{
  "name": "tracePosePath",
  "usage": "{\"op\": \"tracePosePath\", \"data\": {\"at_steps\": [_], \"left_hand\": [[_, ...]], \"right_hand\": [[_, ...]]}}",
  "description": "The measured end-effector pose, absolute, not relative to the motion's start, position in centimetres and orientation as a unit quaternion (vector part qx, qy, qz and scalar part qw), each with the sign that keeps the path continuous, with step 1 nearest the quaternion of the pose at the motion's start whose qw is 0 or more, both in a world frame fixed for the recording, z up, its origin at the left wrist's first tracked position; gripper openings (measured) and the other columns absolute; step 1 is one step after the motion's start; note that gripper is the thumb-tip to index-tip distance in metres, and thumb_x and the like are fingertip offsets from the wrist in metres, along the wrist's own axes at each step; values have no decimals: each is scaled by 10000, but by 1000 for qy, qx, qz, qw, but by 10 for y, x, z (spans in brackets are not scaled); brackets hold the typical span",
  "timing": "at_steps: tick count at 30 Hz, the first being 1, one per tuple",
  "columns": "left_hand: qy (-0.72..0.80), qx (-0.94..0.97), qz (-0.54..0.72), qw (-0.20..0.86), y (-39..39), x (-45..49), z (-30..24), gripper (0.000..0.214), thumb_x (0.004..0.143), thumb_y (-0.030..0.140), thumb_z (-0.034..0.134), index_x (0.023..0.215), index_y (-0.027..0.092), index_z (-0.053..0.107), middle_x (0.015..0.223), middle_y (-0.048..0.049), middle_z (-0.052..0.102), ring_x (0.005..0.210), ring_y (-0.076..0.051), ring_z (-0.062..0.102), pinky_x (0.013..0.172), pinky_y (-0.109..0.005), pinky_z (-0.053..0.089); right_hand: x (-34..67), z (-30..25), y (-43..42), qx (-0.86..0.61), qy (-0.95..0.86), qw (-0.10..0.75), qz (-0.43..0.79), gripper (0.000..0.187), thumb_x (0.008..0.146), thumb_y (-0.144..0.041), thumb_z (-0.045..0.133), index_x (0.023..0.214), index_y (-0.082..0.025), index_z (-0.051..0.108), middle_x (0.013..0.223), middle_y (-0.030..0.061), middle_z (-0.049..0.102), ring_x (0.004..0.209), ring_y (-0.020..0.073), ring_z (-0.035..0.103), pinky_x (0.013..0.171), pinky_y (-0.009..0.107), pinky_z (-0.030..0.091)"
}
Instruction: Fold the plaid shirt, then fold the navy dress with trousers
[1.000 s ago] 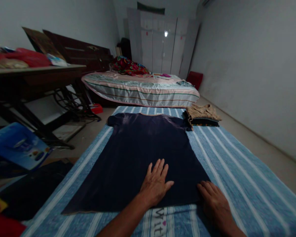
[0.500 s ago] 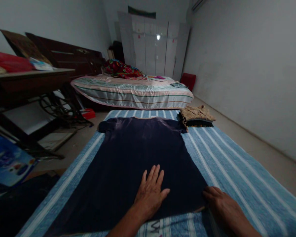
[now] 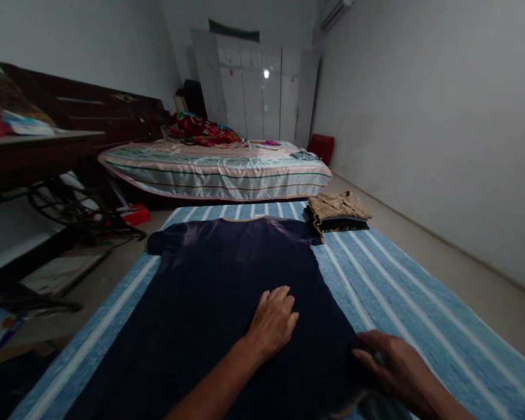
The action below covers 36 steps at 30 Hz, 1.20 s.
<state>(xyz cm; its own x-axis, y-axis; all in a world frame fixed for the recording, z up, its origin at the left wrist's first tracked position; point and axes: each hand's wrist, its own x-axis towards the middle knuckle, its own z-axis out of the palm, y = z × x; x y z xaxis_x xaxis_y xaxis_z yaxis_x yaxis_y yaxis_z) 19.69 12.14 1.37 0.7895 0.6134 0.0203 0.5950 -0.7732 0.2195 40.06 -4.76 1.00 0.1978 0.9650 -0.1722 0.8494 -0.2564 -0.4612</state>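
Note:
A dark navy T-shirt [image 3: 227, 291] lies spread out, neckline at the far end and sleeves out to both sides. My left hand [image 3: 273, 322] rests palm down on its lower middle, fingers slightly bent and thumb a little apart, gripping nothing. At the lower right edge of the shirt, my right hand [image 3: 387, 359] pinches the fabric between thumb and fingers. The hem near that hand looks raised and blurred. Under the shirt is a bed with a blue and white striped sheet [image 3: 402, 291].
Folded clothes [image 3: 339, 209], a tan patterned piece on top, sit near the right sleeve. Behind stands another bed [image 3: 219, 175] with a red floral blanket [image 3: 203, 129]. A treadle sewing table [image 3: 39, 140] is at left; a white wardrobe [image 3: 254, 87] stands at the back.
My left hand's fingers have drawn together and bent from a flat spread. The hem by my right hand has lifted. The view has shifted a little to the right.

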Motion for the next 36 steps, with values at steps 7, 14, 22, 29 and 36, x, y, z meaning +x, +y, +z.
{"op": "tracePosePath", "data": {"at_steps": [7,14,22,29,36], "left_hand": [[265,963,53,23,205,285,12,245,854,104,407,999,185,586,1011,-74,615,963,-181,589,814,-282,484],[179,984,-9,-2,255,348,17,285,770,63,475,980,210,601,1043,-51,617,977,-204,592,774,-280,477],[141,988,-60,-34,275,366,13,198,738,83,508,860,168,638,953,-97,613,822,-238,627,662,-316,484],[180,983,-13,-36,271,366,-2,232,780,71,461,929,156,617,983,-115,575,908,-249,579,719,-345,483],[187,980,56,-20,266,354,-8,291,829,56,404,1036,181,567,1140,-100,527,1004,-219,512,826,-338,468]], "right_hand": [[402,3,6,-847,-488,91,190,282,860,-379,474,979,-190,647,820,99,699,802,252,649,610,281,362],[409,-15,16,-844,-438,176,253,137,792,-328,551,768,-208,613,748,35,669,713,186,608,572,246,319],[411,-27,15,-828,-425,210,299,87,745,-218,550,661,-196,538,610,-14,594,596,128,542,525,218,281],[406,-22,12,-831,-452,178,269,89,765,-219,502,680,-201,522,626,-5,598,593,135,537,527,233,262],[405,-23,12,-836,-448,174,267,94,774,-240,497,687,-206,511,645,-3,604,617,142,553,541,230,282]]}}
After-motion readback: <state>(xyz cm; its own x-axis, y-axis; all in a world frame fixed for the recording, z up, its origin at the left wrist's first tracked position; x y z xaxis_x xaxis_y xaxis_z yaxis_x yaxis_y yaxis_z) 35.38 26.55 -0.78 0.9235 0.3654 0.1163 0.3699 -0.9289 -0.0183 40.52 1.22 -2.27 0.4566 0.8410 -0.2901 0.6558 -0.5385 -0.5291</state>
